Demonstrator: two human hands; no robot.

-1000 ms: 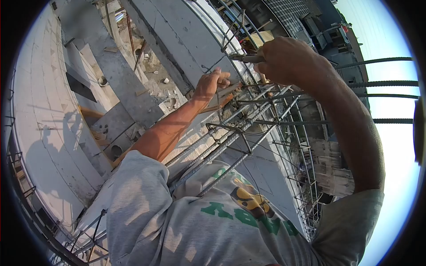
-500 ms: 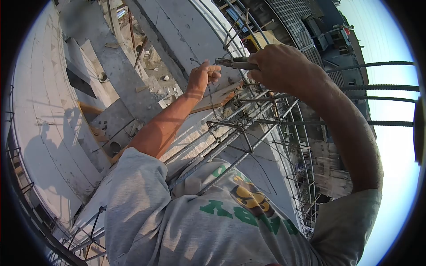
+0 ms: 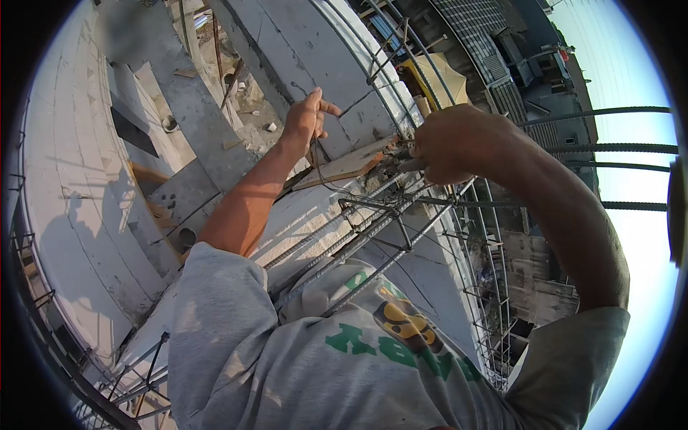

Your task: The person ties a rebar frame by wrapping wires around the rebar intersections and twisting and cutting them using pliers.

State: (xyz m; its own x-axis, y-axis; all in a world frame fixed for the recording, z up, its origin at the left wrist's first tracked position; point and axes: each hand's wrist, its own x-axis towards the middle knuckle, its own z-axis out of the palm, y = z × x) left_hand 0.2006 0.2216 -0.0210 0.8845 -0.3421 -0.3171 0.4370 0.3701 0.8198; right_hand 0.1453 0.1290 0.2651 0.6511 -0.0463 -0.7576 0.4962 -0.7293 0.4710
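My left hand (image 3: 307, 123) is closed on a thin tie wire, index finger partly stretched out. The wire (image 3: 319, 170) hangs from the fist and curves down to the rebar cage (image 3: 387, 209); its other end bends into a small loop above the hand. My right hand (image 3: 459, 145) is wrapped round pliers (image 3: 410, 165), which point left and down at the bar crossing. Their jaws are hard to make out against the bars, so I cannot tell whether they touch them. A wooden board (image 3: 346, 168) lies between the two hands, just beyond the cage.
Long rebar rods (image 3: 609, 148) stick out on the right. A pale block wall (image 3: 294, 43) runs along the far side. Down on the left lie a concrete slab (image 3: 190, 100) and a bucket (image 3: 188, 237). Neighbouring roofs (image 3: 469, 29) lie far below at upper right.
My right hand has brought the pliers down, away from my left hand, to the bar crossing. My left hand has moved slightly up and left, still holding the wire.
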